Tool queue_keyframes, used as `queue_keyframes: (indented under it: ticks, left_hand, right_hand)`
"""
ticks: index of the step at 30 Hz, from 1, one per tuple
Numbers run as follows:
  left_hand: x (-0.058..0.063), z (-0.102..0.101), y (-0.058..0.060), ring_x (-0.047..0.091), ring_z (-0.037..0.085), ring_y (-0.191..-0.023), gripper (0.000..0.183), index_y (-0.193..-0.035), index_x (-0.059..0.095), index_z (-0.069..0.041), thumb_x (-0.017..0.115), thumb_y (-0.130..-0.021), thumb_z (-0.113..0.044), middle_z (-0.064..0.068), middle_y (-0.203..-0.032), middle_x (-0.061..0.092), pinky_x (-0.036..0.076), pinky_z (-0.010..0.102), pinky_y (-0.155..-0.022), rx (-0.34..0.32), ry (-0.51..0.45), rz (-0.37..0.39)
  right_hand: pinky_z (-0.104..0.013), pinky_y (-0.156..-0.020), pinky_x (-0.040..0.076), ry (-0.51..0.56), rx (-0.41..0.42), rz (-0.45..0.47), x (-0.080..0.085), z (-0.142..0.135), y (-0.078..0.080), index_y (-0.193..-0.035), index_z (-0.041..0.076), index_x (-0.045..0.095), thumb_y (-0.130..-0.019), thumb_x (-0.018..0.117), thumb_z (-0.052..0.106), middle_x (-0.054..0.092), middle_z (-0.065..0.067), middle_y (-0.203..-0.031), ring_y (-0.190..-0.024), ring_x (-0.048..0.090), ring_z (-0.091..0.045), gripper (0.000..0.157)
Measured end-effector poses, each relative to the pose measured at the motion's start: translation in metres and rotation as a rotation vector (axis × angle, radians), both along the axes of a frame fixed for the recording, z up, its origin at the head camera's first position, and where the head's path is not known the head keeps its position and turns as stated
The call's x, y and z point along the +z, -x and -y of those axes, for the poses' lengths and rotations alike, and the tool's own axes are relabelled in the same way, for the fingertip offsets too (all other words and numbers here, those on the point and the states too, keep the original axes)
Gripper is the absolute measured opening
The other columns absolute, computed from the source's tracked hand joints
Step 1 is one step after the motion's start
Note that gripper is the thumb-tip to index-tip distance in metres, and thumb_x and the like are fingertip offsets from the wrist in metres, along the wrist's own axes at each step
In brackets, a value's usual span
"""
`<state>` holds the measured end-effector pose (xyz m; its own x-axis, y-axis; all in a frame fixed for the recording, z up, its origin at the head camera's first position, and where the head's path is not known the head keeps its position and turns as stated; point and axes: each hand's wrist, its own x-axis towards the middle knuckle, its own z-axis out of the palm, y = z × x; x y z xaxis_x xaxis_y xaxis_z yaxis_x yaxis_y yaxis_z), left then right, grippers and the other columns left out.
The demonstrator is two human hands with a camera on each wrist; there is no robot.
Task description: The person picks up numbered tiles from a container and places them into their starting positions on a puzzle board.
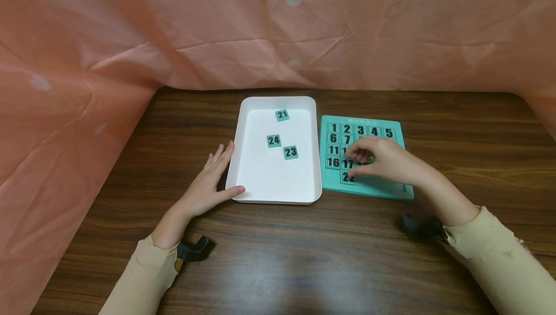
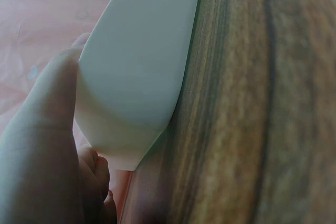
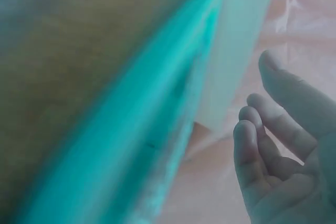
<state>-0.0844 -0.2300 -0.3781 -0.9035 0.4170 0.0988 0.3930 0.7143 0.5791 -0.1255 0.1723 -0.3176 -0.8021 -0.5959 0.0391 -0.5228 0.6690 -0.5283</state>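
Observation:
My left hand (image 1: 208,182) rests at the left side of a white tray (image 1: 278,180), fingers stretched along its wall and thumb at the near-left corner. Inside lie number tiles 21 (image 1: 282,115), 24 (image 1: 273,141) and 23 (image 1: 290,152). Over a teal number board (image 1: 386,192), my right hand (image 1: 380,158) hovers with bent fingers and thumb apart, nothing between them in the right wrist view. Rows of numbered tiles fill the board's upper part, some hidden by this hand. Tile 22 (image 1: 346,177) sits in the bottom row, just below the right thumb tip.
Tray and board stand side by side on a dark wood-grain table (image 1: 278,238). A pink cloth (image 1: 278,30) with pale hearts hangs behind and to the left. Each wrist wears a black camera strap, the left one (image 1: 193,249) close over the tabletop.

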Motion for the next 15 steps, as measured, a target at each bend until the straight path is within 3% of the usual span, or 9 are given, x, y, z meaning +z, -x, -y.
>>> queue_keyframes:
  ticks: [8,15]
  left_hand:
    - [-0.001,0.000,-0.001,0.001,0.023,-0.139,0.096,-0.147,0.003,-0.026,0.065,-0.077,-0.051,-0.002,-0.153,0.006,0.003,0.048,-0.110,0.009,0.007,-0.005]
    - [-0.001,-0.002,-0.001,0.001,0.022,-0.139,0.096,-0.147,0.002,-0.027,0.064,-0.077,-0.052,-0.002,-0.153,0.006,0.004,0.049,-0.110,0.017,0.014,-0.003]
  right_hand:
    - [-0.030,-0.069,0.049,0.047,0.020,-0.063,0.028,0.025,0.028,-0.095,0.014,0.065,-0.072,0.077,0.024,0.060,0.003,-0.088,-0.077,0.054,-0.009,0.028]
    - [-0.029,-0.072,0.047,0.047,0.038,-0.058,0.039,0.053,0.067,-0.096,0.011,0.065,-0.075,0.075,0.020,0.060,-0.002,-0.088,-0.079,0.053,-0.014,0.024]
